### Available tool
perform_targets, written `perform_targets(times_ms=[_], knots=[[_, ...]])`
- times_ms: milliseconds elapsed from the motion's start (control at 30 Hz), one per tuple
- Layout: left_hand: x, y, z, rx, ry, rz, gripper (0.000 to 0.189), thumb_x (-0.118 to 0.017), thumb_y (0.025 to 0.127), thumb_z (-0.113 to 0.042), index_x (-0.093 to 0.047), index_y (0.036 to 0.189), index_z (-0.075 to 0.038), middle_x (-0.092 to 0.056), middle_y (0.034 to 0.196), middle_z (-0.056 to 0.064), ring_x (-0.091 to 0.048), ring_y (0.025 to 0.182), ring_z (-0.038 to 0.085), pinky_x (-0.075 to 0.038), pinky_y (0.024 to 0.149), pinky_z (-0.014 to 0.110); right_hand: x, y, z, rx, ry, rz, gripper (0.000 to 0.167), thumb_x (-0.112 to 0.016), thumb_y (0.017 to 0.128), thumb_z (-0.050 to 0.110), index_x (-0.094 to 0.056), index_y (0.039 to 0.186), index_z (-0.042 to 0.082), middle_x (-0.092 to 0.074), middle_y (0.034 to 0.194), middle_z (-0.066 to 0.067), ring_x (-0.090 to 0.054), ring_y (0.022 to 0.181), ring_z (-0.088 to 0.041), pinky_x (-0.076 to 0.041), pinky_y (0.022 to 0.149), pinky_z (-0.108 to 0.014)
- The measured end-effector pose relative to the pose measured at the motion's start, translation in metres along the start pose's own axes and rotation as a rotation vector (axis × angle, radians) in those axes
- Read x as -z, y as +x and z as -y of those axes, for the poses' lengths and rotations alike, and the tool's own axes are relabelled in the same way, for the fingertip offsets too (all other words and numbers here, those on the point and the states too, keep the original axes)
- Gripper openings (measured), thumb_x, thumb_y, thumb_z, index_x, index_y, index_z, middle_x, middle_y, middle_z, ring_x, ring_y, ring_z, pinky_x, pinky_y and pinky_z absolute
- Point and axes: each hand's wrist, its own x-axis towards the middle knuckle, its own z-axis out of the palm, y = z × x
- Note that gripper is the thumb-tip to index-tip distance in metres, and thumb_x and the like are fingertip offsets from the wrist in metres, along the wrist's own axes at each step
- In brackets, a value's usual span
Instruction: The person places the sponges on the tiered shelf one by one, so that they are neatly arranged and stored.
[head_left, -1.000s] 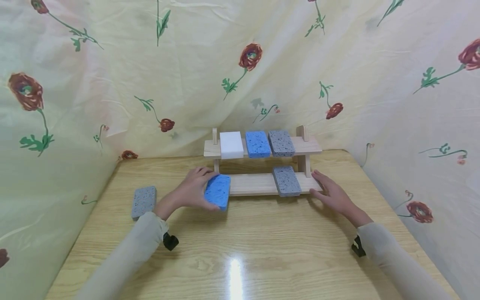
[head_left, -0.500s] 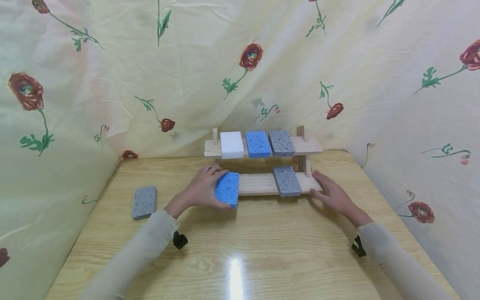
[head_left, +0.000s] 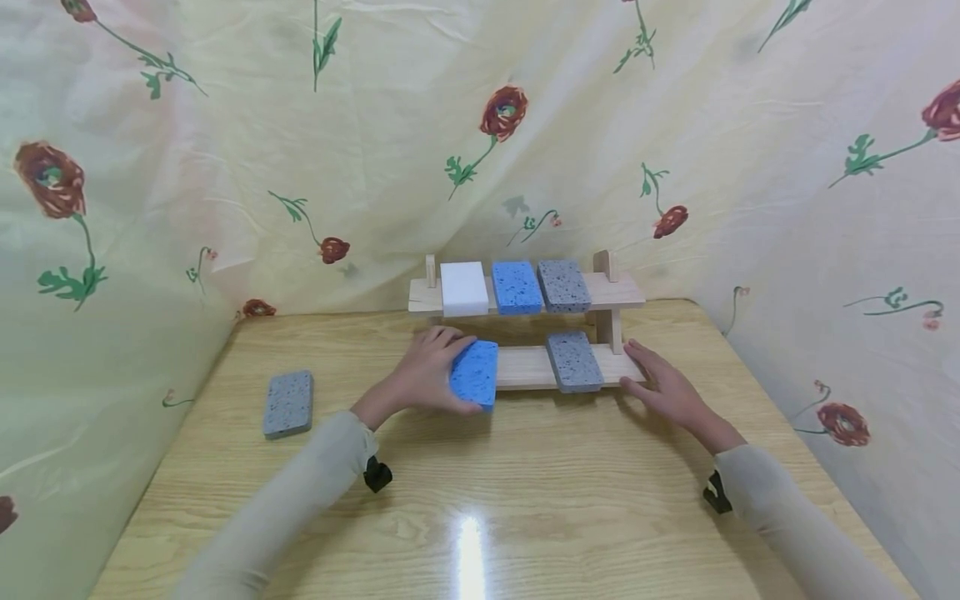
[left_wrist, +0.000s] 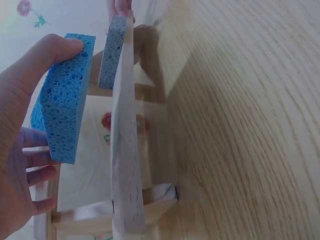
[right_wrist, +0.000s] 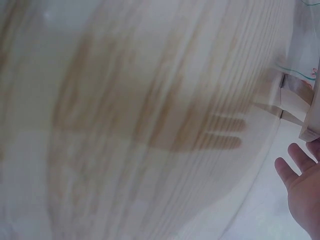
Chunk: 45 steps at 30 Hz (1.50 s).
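A blue sponge is gripped in my left hand, thumb on its near edge and fingers at the far side. In the left wrist view this blue sponge hangs just above the lower board, apart from it. The two-tier wooden shelf has a grey sponge lying on the right of its lower board. My right hand holds the right end of that board, thumb at the front edge and fingers farther back. Only some fingers of this right hand show in the right wrist view.
On the upper board lie a white sponge, another blue sponge and another grey sponge. One more grey sponge lies on the table at the left. A flowered cloth hangs behind the shelf.
My left hand has carried the blue sponge to the right, from the lower board's left end further along it. My right hand has stayed at the shelf's right end.
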Motion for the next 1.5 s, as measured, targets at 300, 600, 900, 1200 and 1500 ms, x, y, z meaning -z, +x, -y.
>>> perform_targets(times_ms=[300, 600, 900, 1200, 1500], knots=[[-0.003, 0.011, -0.009, 0.001, -0.010, 0.002, 0.115, -0.083, 0.064, -0.068, -0.042, 0.156, -0.012, -0.048, 0.149, 0.012, -0.042, 0.136, 0.031, -0.035, 0.116, 0.057, 0.000, 0.000, -0.001, 0.008, 0.004, -0.006, 0.075, -0.060, 0.101, 0.039, -0.031, 0.158, 0.000, -0.023, 0.167, -0.023, -0.022, 0.151, -0.051, -0.021, 0.119, -0.067], [-0.007, 0.021, -0.016, 0.009, -0.011, 0.008, 0.117, -0.079, 0.065, -0.072, -0.039, 0.157, -0.012, -0.047, 0.150, 0.011, -0.041, 0.137, 0.029, -0.035, 0.117, 0.054, 0.000, 0.000, 0.001, 0.006, 0.015, -0.008, 0.075, -0.060, 0.101, 0.038, -0.031, 0.158, 0.000, -0.023, 0.167, -0.023, -0.022, 0.151, -0.051, -0.020, 0.119, -0.067], [-0.016, 0.032, -0.021, 0.012, 0.022, -0.012, 0.117, -0.077, 0.065, -0.075, -0.039, 0.157, -0.013, -0.047, 0.151, 0.012, -0.041, 0.137, 0.030, -0.037, 0.115, 0.052, 0.000, -0.001, 0.001, -0.001, 0.007, -0.008, 0.075, -0.060, 0.101, 0.040, -0.031, 0.159, 0.002, -0.023, 0.167, -0.023, -0.022, 0.151, -0.052, -0.020, 0.119, -0.068], [-0.023, 0.038, -0.027, 0.030, 0.021, -0.026, 0.116, -0.079, 0.065, -0.073, -0.040, 0.156, -0.013, -0.047, 0.150, 0.012, -0.044, 0.134, 0.030, -0.039, 0.113, 0.054, -0.001, -0.001, 0.001, 0.002, 0.005, -0.008, 0.075, -0.060, 0.101, 0.040, -0.031, 0.159, 0.002, -0.023, 0.167, -0.022, -0.022, 0.151, -0.051, -0.020, 0.119, -0.067], [-0.033, 0.044, -0.029, 0.038, 0.043, -0.029, 0.117, -0.078, 0.065, -0.075, -0.040, 0.156, -0.013, -0.046, 0.150, 0.011, -0.043, 0.134, 0.029, -0.038, 0.114, 0.053, -0.002, 0.000, -0.001, 0.009, 0.015, -0.009, 0.075, -0.060, 0.101, 0.039, -0.030, 0.159, 0.002, -0.023, 0.167, -0.023, -0.021, 0.151, -0.051, -0.020, 0.119, -0.068]])
